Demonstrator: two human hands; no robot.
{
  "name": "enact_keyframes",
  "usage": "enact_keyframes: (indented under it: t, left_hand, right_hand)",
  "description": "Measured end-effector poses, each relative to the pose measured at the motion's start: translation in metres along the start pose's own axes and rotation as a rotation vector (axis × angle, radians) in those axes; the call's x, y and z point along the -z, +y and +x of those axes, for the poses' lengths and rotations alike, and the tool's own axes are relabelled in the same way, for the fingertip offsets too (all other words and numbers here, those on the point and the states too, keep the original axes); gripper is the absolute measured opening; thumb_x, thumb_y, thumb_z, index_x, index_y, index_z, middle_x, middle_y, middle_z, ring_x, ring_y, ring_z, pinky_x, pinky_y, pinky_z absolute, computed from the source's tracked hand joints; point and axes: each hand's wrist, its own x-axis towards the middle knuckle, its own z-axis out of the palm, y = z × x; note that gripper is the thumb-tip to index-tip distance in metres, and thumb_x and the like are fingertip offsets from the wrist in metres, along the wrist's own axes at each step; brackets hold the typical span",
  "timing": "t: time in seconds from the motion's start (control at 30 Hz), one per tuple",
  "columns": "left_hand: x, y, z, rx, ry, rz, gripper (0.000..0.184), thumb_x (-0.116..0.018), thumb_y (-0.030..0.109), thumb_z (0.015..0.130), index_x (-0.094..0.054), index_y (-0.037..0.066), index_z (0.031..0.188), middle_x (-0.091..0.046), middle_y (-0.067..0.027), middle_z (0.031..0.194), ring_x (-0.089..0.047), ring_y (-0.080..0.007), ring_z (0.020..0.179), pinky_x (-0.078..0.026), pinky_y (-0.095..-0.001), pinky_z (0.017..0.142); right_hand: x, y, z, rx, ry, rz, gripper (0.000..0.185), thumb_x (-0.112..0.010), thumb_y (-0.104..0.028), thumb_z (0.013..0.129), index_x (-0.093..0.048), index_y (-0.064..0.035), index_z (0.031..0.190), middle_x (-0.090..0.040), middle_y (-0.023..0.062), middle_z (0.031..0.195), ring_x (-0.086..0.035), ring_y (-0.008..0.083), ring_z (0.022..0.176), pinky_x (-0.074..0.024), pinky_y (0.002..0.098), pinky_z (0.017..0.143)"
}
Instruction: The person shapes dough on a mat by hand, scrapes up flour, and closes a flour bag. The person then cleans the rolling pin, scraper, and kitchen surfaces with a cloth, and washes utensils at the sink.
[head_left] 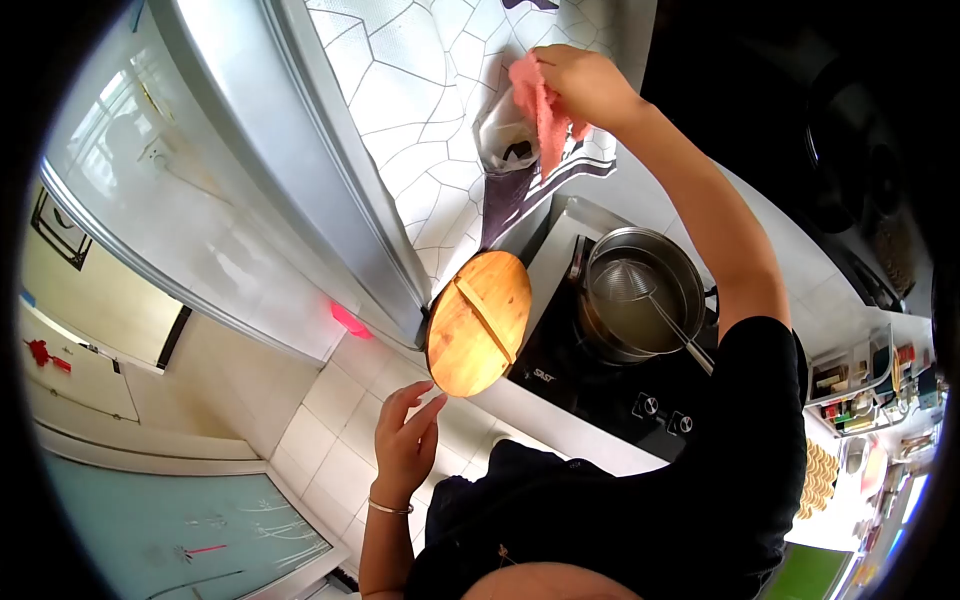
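My right hand (585, 85) reaches up to the tiled wall, its fingers closed on a coral-pink cloth (547, 120). Beside the cloth, on the wall, is a clear plastic-looking piece (503, 140) with dark markings; I cannot make out what it is. Lower down, a round wooden lid (468, 345) with a bar across it stands between the grey cabinet side and the stove. My left hand (408, 440), with a bracelet at the wrist, is open just below the lid's lower edge. Whether its fingertips touch the wood, I cannot tell.
A steel pot (640, 335) of liquid sits on the black stove (560, 385), a wire strainer (622, 281) resting in it with its handle over the rim. The tall grey cabinet or fridge side (340, 170) borders the left. A rack of bottles (850, 385) stands at the right.
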Motion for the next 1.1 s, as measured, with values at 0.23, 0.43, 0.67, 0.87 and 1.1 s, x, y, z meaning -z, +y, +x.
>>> enact_keyframes:
  t: [0.23, 0.43, 0.67, 0.87, 1.1]
  left_hand:
    - [0.003, 0.019, 0.063, -0.183, 0.024, 0.043, 0.035, -0.051, -0.008, 0.075, -0.062, 0.002, 0.107, -0.060, -0.0132, 0.109, -0.056, -0.0326, 0.097, -0.047, -0.0390, 0.082]
    - [-0.021, 0.062, 0.228, -0.434, 0.124, 0.096, 0.035, -0.048, -0.004, 0.081, -0.051, -0.006, 0.116, -0.055, -0.0197, 0.116, -0.052, -0.0370, 0.105, -0.042, -0.0404, 0.091]
    - [-0.057, 0.074, 0.330, -0.136, -0.317, 0.704, 0.051, -0.052, 0.042, 0.081, -0.062, -0.004, 0.100, -0.062, -0.0230, 0.104, -0.059, -0.0372, 0.098, -0.047, -0.0438, 0.085]
    - [-0.087, -0.012, 0.386, -0.336, -0.602, 0.488, 0.058, -0.063, 0.044, 0.075, -0.057, 0.002, 0.114, -0.062, -0.0241, 0.105, -0.060, -0.0376, 0.098, -0.047, -0.0415, 0.080]
    - [-0.053, 0.101, 0.152, -0.759, 0.047, 0.014, 0.040, -0.052, 0.005, 0.085, -0.051, 0.000, 0.124, -0.050, -0.0163, 0.130, -0.045, -0.0328, 0.122, -0.034, -0.0428, 0.102]
  right_hand:
    - [-0.027, 0.029, -0.006, 0.731, 0.502, -0.137, 0.030, -0.049, -0.005, 0.082, -0.060, -0.0079, 0.110, -0.062, 0.0103, 0.090, -0.062, 0.0214, 0.076, -0.0496, 0.0316, 0.073]
    - [-0.041, 0.013, -0.023, 0.025, -0.041, 0.478, 0.041, -0.037, 0.008, 0.080, -0.056, -0.0068, 0.113, -0.064, 0.0114, 0.077, -0.061, 0.0207, 0.049, -0.0498, 0.0314, 0.045]
    - [-0.047, 0.051, -0.053, 0.205, 0.531, 0.688, 0.033, -0.037, 0.006, 0.074, -0.058, 0.0038, 0.099, -0.064, 0.0139, 0.075, -0.063, 0.0232, 0.059, -0.0497, 0.0351, 0.050]
    - [-0.079, 0.017, -0.086, -0.097, 0.758, 0.737, 0.028, -0.044, 0.002, 0.074, -0.057, 0.0043, 0.098, -0.063, 0.0232, 0.093, -0.061, 0.0297, 0.088, -0.0476, 0.0388, 0.077]
    - [-0.127, -0.075, -0.237, 0.086, 0.890, 1.298, 0.034, -0.053, -0.006, 0.085, -0.052, -0.0022, 0.119, -0.058, 0.0066, 0.108, -0.052, 0.0147, 0.103, -0.0425, 0.0285, 0.089]
